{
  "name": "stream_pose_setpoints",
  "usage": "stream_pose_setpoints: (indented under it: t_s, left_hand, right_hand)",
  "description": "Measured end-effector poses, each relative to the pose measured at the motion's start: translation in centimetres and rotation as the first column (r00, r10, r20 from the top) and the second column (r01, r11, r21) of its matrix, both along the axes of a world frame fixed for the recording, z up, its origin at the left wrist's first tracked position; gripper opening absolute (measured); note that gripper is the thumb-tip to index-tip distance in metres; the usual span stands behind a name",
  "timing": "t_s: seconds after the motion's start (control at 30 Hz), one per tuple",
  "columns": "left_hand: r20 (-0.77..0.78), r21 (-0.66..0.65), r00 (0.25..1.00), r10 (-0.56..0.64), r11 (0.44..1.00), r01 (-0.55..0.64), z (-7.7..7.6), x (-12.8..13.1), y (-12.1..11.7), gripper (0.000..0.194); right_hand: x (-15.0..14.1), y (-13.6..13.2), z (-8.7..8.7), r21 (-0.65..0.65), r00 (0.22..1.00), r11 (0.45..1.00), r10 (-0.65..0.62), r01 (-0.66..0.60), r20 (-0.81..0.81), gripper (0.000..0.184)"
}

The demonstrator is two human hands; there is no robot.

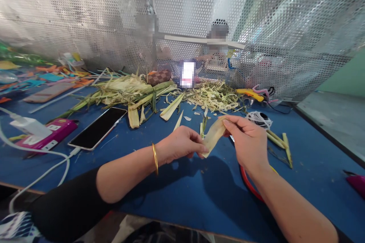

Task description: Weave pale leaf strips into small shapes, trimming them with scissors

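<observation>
A pale piece of corn husk [213, 135] is stretched between my two hands above the blue table. My left hand [185, 142] pinches its lower left end, fingers closed. At the upper right end, the thumb and fingers of my right hand [248, 140] grip it. Below my right wrist lies a red-handled tool [251, 186], partly covered by the hand, with a bit of metal showing. A coil of white cord [259, 119] sits just behind the right hand. Loose husk pieces [172, 107] lie beyond my left hand.
Behind are a pile of long husks [122, 89] and a heap of husk scraps [213, 97]. A charging phone [98, 128] and purple power strip [54, 134] lie left. Yellow-handled tool [251, 94] lies at the back right. A perforated metal screen [182, 11] bounds the table; a person shows behind it.
</observation>
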State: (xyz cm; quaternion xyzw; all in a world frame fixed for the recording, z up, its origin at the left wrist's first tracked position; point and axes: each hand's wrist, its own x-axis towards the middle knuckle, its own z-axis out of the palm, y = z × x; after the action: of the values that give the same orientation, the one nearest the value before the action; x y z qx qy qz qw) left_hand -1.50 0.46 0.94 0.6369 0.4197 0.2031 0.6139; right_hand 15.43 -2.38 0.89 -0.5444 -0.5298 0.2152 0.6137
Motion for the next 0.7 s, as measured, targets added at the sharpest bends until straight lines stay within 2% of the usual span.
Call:
stream_pose_setpoints:
  t_s: [0.13, 0.3, 0.53, 0.63, 0.7]
  left_hand:
    - [-0.007, -0.004, 1.0, 0.018, 1.0, -0.018, 0.08, 0.01, 0.05, 0.01]
    - [-0.017, -0.011, 1.0, 0.012, 1.0, -0.012, -0.07, -0.05, 0.15, 0.012]
    - [-0.012, -0.019, 1.0, -0.006, 1.0, 0.006, -0.25, 0.06, 0.11, 0.012]
    - [0.009, -0.031, 1.0, 0.024, 0.999, -0.023, -0.16, 0.18, 0.06, 0.012]
    - [0.027, -0.011, 0.997, 0.079, 0.997, -0.079, -0.14, 0.25, 0.11, 0.011]
  right_hand:
    - [0.1, 0.16, 0.09, -0.039, 0.999, 0.999, 0.015, -0.017, -0.035, 0.017]
    - [0.2, 0.32, 0.18, -0.04, 0.997, 0.999, -0.025, 0.022, -0.075, 0.009]
    - [0.19, 0.41, 0.31, -0.002, 0.996, 0.996, -0.09, 0.09, 0.013, 0.013]
    - [0.3, 0.3, 0.16, 0.062, 0.993, 0.994, -0.098, 0.094, 0.061, 0.012]
    - [0.37, -0.14, 0.05, 0.186, 0.977, 0.975, -0.153, 0.125, 0.148, 0.01]
